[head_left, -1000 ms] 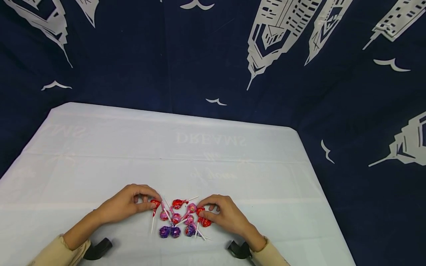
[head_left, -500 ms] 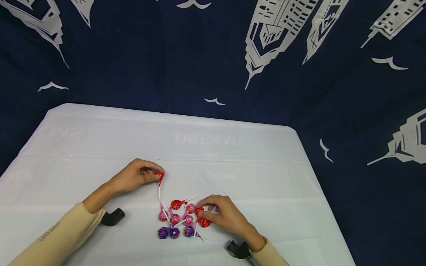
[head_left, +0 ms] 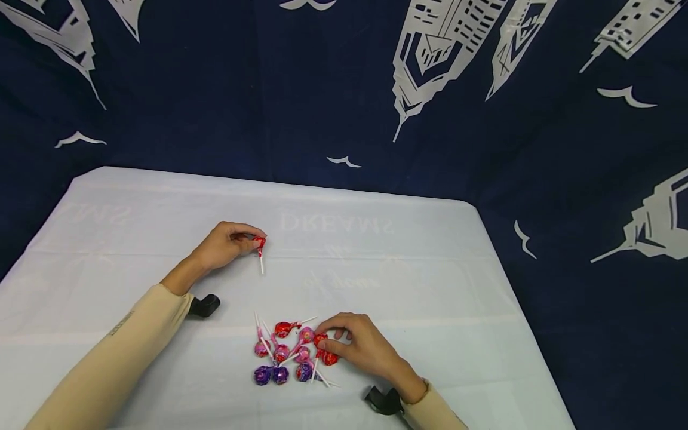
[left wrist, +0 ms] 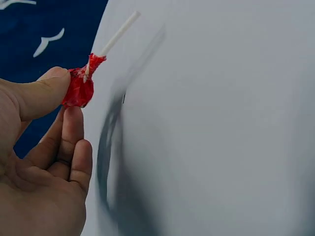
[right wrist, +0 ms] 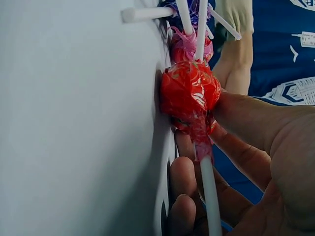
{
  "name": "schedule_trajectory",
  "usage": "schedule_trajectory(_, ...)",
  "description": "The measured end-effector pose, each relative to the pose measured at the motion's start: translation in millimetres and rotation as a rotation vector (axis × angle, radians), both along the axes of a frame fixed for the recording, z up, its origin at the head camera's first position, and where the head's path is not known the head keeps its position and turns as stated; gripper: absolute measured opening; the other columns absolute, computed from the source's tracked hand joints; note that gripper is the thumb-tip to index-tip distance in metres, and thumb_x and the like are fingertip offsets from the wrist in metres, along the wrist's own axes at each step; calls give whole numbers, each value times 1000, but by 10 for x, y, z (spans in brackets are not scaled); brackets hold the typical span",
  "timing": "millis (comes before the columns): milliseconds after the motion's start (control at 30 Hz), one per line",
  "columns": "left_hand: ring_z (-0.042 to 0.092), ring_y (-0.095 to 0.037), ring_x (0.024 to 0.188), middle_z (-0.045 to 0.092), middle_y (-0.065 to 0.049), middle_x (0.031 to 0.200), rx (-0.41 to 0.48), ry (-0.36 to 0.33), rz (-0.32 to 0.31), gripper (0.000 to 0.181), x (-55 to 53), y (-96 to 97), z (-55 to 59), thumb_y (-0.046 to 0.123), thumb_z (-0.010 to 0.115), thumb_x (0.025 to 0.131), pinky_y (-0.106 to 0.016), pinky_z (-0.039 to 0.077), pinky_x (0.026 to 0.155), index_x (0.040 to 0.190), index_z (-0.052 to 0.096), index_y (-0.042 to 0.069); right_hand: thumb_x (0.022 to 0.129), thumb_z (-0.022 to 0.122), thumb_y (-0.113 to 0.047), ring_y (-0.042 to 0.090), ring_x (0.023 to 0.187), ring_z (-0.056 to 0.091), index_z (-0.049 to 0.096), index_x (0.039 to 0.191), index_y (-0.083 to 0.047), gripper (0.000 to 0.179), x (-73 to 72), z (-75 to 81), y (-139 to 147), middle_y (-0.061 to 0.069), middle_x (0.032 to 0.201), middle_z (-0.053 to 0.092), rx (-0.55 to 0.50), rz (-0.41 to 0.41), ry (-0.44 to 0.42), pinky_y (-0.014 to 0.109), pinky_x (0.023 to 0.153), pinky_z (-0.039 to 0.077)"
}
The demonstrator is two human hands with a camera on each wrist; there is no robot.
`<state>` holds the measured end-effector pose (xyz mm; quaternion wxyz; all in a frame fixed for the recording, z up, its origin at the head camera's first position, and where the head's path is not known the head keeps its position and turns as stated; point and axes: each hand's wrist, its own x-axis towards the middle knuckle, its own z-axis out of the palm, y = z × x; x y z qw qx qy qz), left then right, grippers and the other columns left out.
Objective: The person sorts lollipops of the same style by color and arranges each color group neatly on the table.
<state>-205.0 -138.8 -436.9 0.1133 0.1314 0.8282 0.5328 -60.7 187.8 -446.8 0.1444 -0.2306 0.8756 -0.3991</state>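
Observation:
In the head view my left hand (head_left: 226, 243) pinches a red-wrapped lollipop (head_left: 260, 243) by its candy end, out over the middle of the white table. Its white stick points toward me. The left wrist view shows thumb and fingertips on the wrapper of that lollipop (left wrist: 79, 87). My right hand (head_left: 361, 341) is at the right side of a lollipop pile, thumb and forefinger pinching a red lollipop (head_left: 320, 341). Up close in the right wrist view, a red lollipop (right wrist: 191, 89) partly covers another red one. Pink lollipops (head_left: 281, 352) and purple lollipops (head_left: 262, 375) lie beside them.
One more red lollipop (head_left: 283, 329) lies at the pile's far side. The white tablecloth (head_left: 430, 286) covers the table, and a dark blue cloth (head_left: 215, 89) with white printed buildings hangs behind. A black wrist camera (head_left: 384, 400) sticks out under the right sleeve.
My left hand has carried the red lollipop away from the pile, toward the far side of the table. My right hand has stayed at the pile.

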Motion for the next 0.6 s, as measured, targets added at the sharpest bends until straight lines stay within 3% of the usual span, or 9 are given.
schedule_trajectory(300,47,-16,82,65,-16,115,-54,-39,72,28,-368,74,10,1,60,97,-21,41,69,123,70,3,90,76,-27,0,81,57,76,107,-25,17,-2,-16,-17,-13,102,73,-12,16,12,23,72,49)
schedule_trajectory(467,46,-17,83,63,-14,117,-68,-33,137,30,-483,72,-6,0,58,97,-22,40,69,124,69,4,90,77,-28,0,80,57,76,106,-25,17,-3,-14,-17,-14,102,73,-4,15,16,23,72,49)
schedule_trajectory(600,49,-15,86,65,-14,119,-30,-35,168,29,-549,126,-31,1,59,97,-20,42,72,124,69,4,89,77,-27,0,80,57,76,106,-26,17,-5,-7,-9,-14,102,73,-4,3,17,23,72,49)
